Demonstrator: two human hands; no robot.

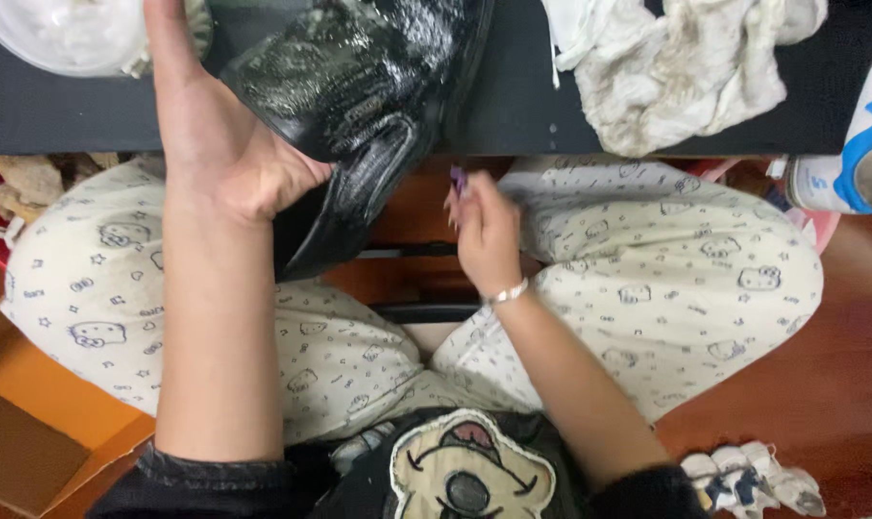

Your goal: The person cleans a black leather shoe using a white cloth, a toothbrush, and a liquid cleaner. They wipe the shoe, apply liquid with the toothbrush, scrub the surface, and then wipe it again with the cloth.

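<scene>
Your left hand (215,135) was spread against the side of a glossy black shoe (359,106), palm pressed to the leather and fingers reaching up past its far edge, where they left the frame. The shoe lay tilted over the near edge of the dark table (51,115), one end hanging down toward your lap and the other resting on the tabletop. Its surface shone wet or polished and was streaked with a pale film, so it likely felt slick; the leather looked stiff enough to keep its shape, and the firmest hold seemed to be the thicker hanging end rather than the smeared upper. Your right hand (484,235) hovered below the table edge, fingers pinched closed on a small purple item (458,180) too small to identify, a bracelet (508,292) at the wrist. Beyond, a crumpled whitish rag (686,67) lay on the table, a pale round bowl (61,34) sat at the far left corner, and a blue-and-white sneaker (863,135) stood at the right edge.
</scene>
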